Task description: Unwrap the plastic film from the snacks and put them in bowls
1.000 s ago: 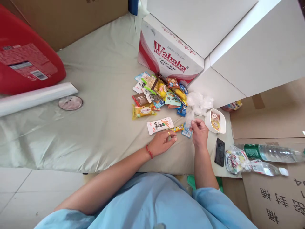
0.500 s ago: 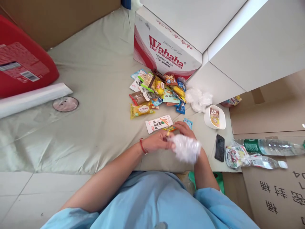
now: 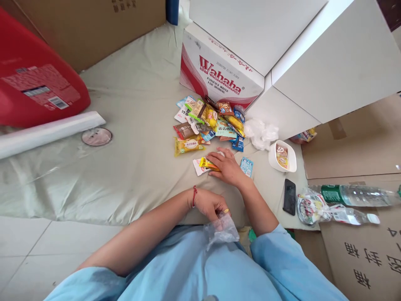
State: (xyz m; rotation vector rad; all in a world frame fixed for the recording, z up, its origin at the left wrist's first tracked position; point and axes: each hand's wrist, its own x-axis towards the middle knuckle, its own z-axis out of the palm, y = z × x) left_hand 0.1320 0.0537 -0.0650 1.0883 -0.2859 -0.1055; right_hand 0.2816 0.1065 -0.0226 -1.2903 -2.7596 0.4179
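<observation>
Left hand: my left hand point(image 3: 209, 205) is closed on a clear plastic bag point(image 3: 222, 228), pinching its mouth just off the near edge of the mat point(image 3: 125, 159), over my lap.
Right hand: my right hand point(image 3: 226, 166) lies ahead of the left, fingers curled over a yellow snack packet point(image 3: 207, 164) that sits on a white packet point(image 3: 198, 166).
Risk: the bag hangs limp, so I judge its mouth may fall shut; the white packet may drag along.
Edges: snack pile point(image 3: 209, 123) just beyond the right hand, white bowl point(image 3: 282, 156) and phone point(image 3: 288, 196) to its right.
Room: open mat to the left of both hands.
</observation>
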